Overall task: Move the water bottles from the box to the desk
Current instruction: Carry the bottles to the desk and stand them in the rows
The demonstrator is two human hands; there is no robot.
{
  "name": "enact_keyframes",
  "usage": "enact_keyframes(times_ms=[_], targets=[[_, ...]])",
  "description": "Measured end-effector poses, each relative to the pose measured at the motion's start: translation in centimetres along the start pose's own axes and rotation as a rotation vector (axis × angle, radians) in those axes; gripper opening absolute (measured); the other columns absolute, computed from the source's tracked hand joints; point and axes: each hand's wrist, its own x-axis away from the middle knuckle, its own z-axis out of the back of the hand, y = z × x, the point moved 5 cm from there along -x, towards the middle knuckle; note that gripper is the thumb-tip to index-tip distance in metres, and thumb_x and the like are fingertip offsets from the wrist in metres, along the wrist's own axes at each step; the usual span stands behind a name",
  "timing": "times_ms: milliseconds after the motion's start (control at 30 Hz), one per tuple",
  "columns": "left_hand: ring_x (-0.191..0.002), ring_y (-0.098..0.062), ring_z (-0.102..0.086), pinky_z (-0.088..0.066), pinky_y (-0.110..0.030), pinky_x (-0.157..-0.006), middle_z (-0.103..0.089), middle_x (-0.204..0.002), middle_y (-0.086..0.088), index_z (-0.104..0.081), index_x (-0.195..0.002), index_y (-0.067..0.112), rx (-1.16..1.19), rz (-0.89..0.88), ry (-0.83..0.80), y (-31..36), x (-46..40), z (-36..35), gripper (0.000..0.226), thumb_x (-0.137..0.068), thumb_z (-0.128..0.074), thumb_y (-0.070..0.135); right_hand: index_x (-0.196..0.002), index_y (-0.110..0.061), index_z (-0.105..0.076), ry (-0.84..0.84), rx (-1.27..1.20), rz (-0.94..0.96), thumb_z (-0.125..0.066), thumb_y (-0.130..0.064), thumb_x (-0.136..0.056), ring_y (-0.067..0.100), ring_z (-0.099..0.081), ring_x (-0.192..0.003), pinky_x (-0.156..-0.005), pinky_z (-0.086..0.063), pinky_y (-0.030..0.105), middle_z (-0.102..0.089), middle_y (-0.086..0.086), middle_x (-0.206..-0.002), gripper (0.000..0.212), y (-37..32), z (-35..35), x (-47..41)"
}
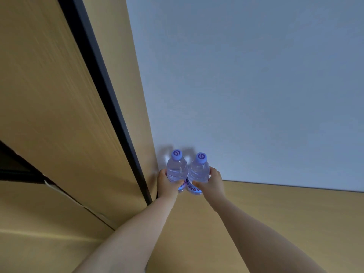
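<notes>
The left hand is wrapped around the lower body of a clear plastic water bottle with a purple screw cap, thumb across the front and fingers behind. The right hand grips a second clear plastic water bottle with the same purple cap in a mirrored hold. The two hands sit close together, so the bottles stand upright side by side and touch along their flanks. Holding low on the ribbed bodies probably keeps each bottle steady and vertical as it is set down as one of a pair.

Both bottles are at the far back corner of the light wooden desk top, just in front of the pale grey-blue wall. Their bases are hidden behind the hands, so whether they already rest on the desk or hang just above it cannot be told. Tucking them into the corner would leave the nearer desk free for more bottles.

To the left rises a tall light wooden panel with a dark vertical edge strip, meeting the wall beside the left bottle. The box is not in view.
</notes>
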Motion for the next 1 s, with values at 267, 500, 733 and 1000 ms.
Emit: enact_keyframes(times_ms=[267,500,733,1000], targets=[[-0.087,-0.020,-0.059,-0.043,-0.025,-0.071,-0.064,-0.096,-0.006,-0.056,-0.106,0.005,-0.023,-0.020,0.034,-0.6,-0.6,-0.3,0.042,-0.071,-0.079,0.004,-0.129,-0.017,-0.048,0.015,0.020,0.008,-0.072,-0.014,-0.080,0.002,-0.052,-0.085,-0.057,-0.037,0.015,-0.044,-0.005,-0.116,0.055,0.9,-0.8,-1.3],[-0.076,-0.023,-0.054,-0.044,-0.030,-0.069,-0.059,-0.080,-0.011,-0.057,-0.093,0.001,0.004,-0.014,-0.099,0.6,-0.5,-0.3,0.029,-0.071,-0.075,0.004,-0.132,-0.012,-0.040,-0.004,0.073,-0.013,-0.069,-0.016,-0.083,0.009,-0.048,-0.086,-0.058,-0.037,0.017,-0.035,-0.003,-0.115,0.057,0.7,-1.1,-1.2],[-0.067,-0.015,-0.048,-0.038,-0.025,-0.065,-0.052,-0.072,0.001,-0.054,-0.083,0.013,-0.065,0.052,-0.163,-1.6,2.1,0.3,0.014,-0.083,-0.067,0.007,-0.122,-0.001,-0.044,0.022,0.134,-0.047,-0.066,-0.020,-0.087,0.027,-0.052,-0.102,-0.078,-0.044,0.033,-0.048,0.011,-0.120,0.046,1.6,-1.6,1.2],[-0.096,-0.028,-0.060,-0.047,-0.032,-0.083,-0.061,-0.109,-0.016,-0.056,-0.108,0.007,-0.200,0.252,-0.099,-7.2,8.2,5.5,0.018,-0.091,-0.049,0.006,-0.139,-0.008,-0.038,-0.149,0.348,0.011,-0.054,-0.024,-0.094,0.023,-0.054,-0.104,-0.080,-0.043,0.029,-0.041,0.010,-0.138,0.050,3.0,-3.3,6.8]])
